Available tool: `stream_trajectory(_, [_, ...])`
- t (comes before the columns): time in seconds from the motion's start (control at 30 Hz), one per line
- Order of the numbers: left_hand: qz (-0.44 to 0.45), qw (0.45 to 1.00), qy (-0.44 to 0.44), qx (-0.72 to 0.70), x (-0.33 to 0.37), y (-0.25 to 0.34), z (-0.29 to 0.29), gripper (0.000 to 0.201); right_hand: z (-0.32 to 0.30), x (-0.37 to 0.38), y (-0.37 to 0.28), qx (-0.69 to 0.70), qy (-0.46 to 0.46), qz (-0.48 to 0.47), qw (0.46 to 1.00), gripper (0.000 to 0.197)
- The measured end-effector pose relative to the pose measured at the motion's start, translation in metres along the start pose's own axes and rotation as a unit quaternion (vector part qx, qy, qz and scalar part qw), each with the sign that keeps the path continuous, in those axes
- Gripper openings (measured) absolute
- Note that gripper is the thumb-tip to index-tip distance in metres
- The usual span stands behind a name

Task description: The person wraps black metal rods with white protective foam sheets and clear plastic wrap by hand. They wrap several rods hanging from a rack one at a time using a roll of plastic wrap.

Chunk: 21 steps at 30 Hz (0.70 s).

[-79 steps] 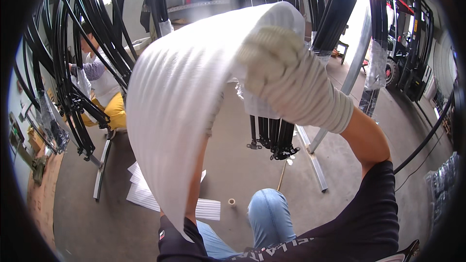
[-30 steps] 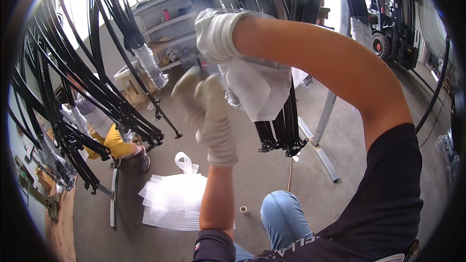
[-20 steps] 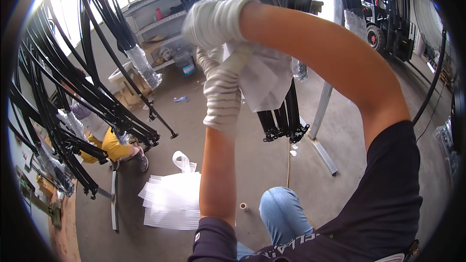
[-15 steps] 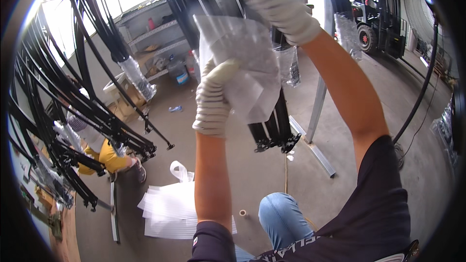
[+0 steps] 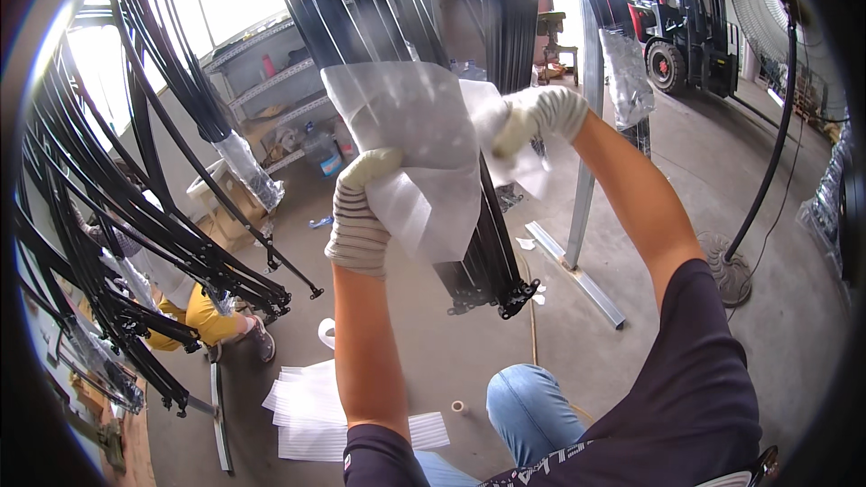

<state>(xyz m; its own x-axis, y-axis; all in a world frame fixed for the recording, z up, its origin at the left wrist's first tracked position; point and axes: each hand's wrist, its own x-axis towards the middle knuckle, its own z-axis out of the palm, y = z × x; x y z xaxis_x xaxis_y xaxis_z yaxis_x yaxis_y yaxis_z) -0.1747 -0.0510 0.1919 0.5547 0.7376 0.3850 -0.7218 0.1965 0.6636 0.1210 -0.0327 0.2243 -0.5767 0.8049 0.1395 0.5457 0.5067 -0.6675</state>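
A translucent white foam sheet is wrapped around the lower part of a hanging bundle of black tubes, with the tubes' dark fittings showing below it. My left hand, in a striped white knit glove, is closed on the sheet's left side, thumb pressed over the front. On the right, my right hand, gloved the same way, pinches the loose end of the sheet out from the tubes. Its fingertips are smeared by motion, and a white flap hangs beneath them.
More black tube bundles hang at left, near a person in yellow trousers. White foam sheets and a small roll lie on the floor. A metal stand foot, a fan base and a forklift are at right.
My right hand has come down from high on the tubes to the sheet's right side. My left hand and the wrapped sheet sit slightly further left and lower in view.
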Motion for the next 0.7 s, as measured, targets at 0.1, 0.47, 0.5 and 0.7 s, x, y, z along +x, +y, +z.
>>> stream_trajectory(0.1, [0.008,1.000,0.022,0.014,0.000,0.003,-0.008,0.013,0.014,-0.029,-0.011,0.058,0.095,0.207,0.972,0.009])
stream_trajectory(0.47, [0.058,0.992,0.015,0.114,-0.015,0.010,0.015,0.017,0.062,-0.061,-0.024,0.034,0.383,-0.050,0.922,0.016])
stream_trajectory(0.5, [0.068,0.990,0.018,0.125,-0.013,0.013,0.002,0.015,0.066,-0.061,-0.017,-0.058,0.409,-0.016,0.911,0.013])
stream_trajectory(0.7, [0.050,0.990,0.090,0.095,-0.009,0.009,-0.003,0.009,0.096,-0.089,-0.045,-0.630,0.560,-0.006,0.538,0.020])
